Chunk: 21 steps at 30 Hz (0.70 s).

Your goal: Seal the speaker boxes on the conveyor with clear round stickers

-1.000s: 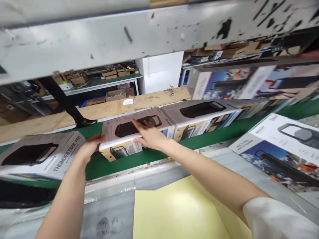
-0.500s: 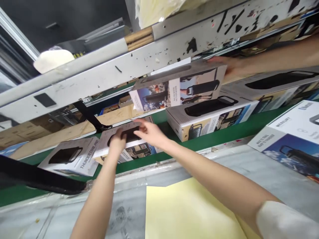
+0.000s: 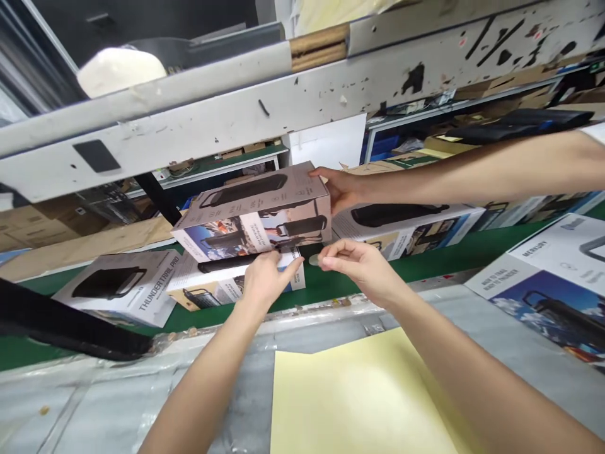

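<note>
My left hand point(image 3: 265, 279) rests on a speaker box point(image 3: 210, 287), thumb stretched out, fingertips on its top near the right end. To its right, my right hand point(image 3: 366, 268) is closed in a pinch on a small round clear sticker point(image 3: 314, 260), held over the green belt point(image 3: 326, 287). Just above my left hand is another speaker box point(image 3: 246, 230), tilted, gripped at its right end by a co-worker's hand point(image 3: 340, 189). It hides part of the lower box's top. A third box with "Thunder Trail Pro" lettering point(image 3: 120, 287) lies to the left.
More speaker boxes point(image 3: 406, 230) line the belt on the right. A Merkury box point(image 3: 553, 277) stands on the wrapped worktop at right. A yellow sheet point(image 3: 350, 397) lies before me. A white beam point(image 3: 189, 139) crosses overhead, and a black post point(image 3: 70, 321) slants at left.
The co-worker's hand has brought its box left and lower, over the box by my left hand. Both my hands have moved right; the right now shows a round sticker at its fingertips.
</note>
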Tool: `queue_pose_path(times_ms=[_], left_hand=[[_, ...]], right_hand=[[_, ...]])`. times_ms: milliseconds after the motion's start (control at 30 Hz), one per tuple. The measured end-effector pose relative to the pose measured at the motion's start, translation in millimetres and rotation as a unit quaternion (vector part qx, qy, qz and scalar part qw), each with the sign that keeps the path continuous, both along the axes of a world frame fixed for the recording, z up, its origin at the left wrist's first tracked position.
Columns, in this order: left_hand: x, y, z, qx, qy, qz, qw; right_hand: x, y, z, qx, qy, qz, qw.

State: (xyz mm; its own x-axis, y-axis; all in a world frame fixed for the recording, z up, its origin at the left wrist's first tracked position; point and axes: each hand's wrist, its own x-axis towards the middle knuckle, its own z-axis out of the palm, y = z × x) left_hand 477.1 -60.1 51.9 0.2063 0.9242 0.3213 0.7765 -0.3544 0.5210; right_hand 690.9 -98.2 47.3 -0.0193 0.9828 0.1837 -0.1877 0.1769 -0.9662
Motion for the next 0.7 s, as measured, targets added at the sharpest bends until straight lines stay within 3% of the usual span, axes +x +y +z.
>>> queue_pose_path(times_ms=[67,133,267,333,433,600,700], left_hand=[[-8,-16,7.2,0.034,-0.065,-0.018,0.997],[-12,-28,17.9,0.118,-0.106,-0.043,0.986],[-9,-28,47.0,0.297,-0.042,-0.027,0.953],[-8,-17,56.5,0.303,0.031,0.027,0.952],[-16,2,57.9,0.263,0.111,0.096,0.954],[-42,20,53.5,0.236,0.128,0.097,0.958],[-53,29,58.7,0.232,0.125,0.116,0.958]], right_hand=[[2,-5,3.3,-0.007,0.007,0.038,0.999],[5,-14,5.5,-0.010,0.015,0.060,0.998],[9,-29,3.4,-0.028,0.040,0.079,0.996],[9,-32,-0.3,-0.054,0.019,0.082,0.995],[5,-28,-7.2,-0.076,-0.037,0.070,0.994],[-3,-7,-13.7,-0.066,-0.043,0.066,0.995],[-14,21,-9.3,-0.068,-0.028,0.015,0.997]])
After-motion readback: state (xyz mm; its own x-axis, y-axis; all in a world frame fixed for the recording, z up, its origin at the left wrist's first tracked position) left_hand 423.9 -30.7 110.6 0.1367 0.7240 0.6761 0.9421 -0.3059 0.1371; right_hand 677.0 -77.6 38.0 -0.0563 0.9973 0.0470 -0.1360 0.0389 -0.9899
